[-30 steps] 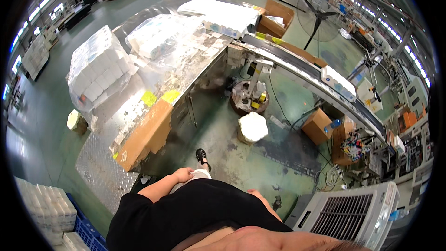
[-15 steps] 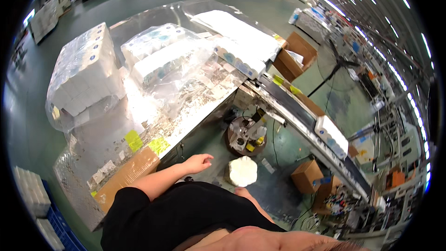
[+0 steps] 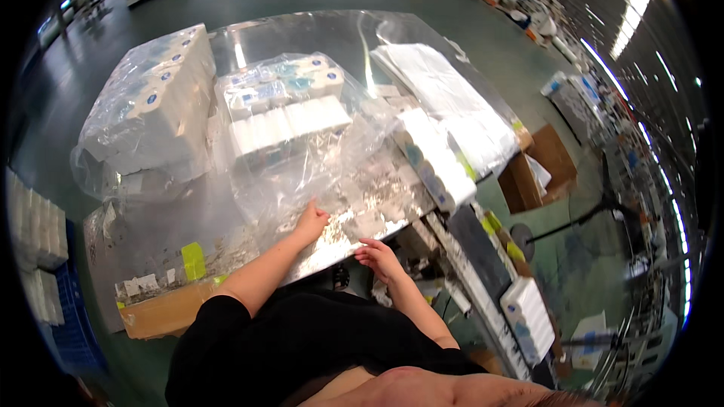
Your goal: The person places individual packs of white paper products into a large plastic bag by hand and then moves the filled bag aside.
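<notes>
My left hand [image 3: 311, 221] hovers over or touches the worn front of the table, by the near edge of a clear plastic bag [image 3: 279, 173]. Its index finger is stretched out, the others are partly bent, and no held thing shows. In the bag lie white packs of paper rolls [image 3: 290, 122]. At the table's front edge my right hand [image 3: 381, 261] is open, fingers apart, holding nothing. Another long pack of rolls [image 3: 431, 162] rests to the right, where the table meets the conveyor.
A full bag of roll packs [image 3: 162, 105] stands at the left of the table [image 3: 173, 218]. White plastic sheets [image 3: 452, 98] lie at the back right. The conveyor [image 3: 483, 249] carries a pack [image 3: 528, 320]. Beyond it are a cardboard box [image 3: 547, 173] and a fan.
Both hands have come forward and up to the table's front edge from in front of my body. My view has turned, and the table now sits nearer the middle.
</notes>
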`<state>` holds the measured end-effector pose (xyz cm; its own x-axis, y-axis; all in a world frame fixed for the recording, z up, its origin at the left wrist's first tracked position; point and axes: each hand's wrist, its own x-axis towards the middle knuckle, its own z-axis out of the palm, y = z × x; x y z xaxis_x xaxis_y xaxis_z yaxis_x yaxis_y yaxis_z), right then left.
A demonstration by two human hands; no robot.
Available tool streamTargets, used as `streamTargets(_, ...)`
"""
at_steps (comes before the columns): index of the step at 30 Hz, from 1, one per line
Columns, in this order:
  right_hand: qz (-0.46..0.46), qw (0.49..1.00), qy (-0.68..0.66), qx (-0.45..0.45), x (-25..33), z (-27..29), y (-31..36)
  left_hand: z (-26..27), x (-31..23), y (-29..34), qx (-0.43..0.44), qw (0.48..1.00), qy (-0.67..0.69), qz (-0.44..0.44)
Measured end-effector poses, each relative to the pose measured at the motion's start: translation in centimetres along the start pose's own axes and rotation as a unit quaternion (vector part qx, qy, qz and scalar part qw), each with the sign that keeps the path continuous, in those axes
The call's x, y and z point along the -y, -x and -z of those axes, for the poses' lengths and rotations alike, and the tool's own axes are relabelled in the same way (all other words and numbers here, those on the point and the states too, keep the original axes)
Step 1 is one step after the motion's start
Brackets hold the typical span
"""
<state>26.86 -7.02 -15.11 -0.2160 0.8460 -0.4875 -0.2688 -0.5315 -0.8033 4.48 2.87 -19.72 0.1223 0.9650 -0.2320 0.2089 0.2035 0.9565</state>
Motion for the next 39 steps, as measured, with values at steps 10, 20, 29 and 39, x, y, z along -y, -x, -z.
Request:
streamTargets(10, -0.001, 0.958, 0.239, 0.162, 12.0, -1.1, -18.5, 3.1, -6.4, -7.9, -0.325, 0.944, 0.047, -0.027)
streamTargets(20, 0.552, 0.644, 0.516, -0.121, 18.0, -3.9, -34.4, 13.1, -8.9, -9.9, -0.516, 0.802, -0.281, -0.107)
streamTargets(29, 0.124, 0.913, 0.389, 0.015, 22.0, -4.2, -39.1, 23.3, 0.1, -14.4, -0.396, 0.878, -0.05, 0.265)
streamTargets(39, 0.169, 0.956, 0.216, 0.104, 22.4, -1.8, -36.8, 19.0, -7.8, -9.8, -0.348, 0.93, 0.115, 0.034)
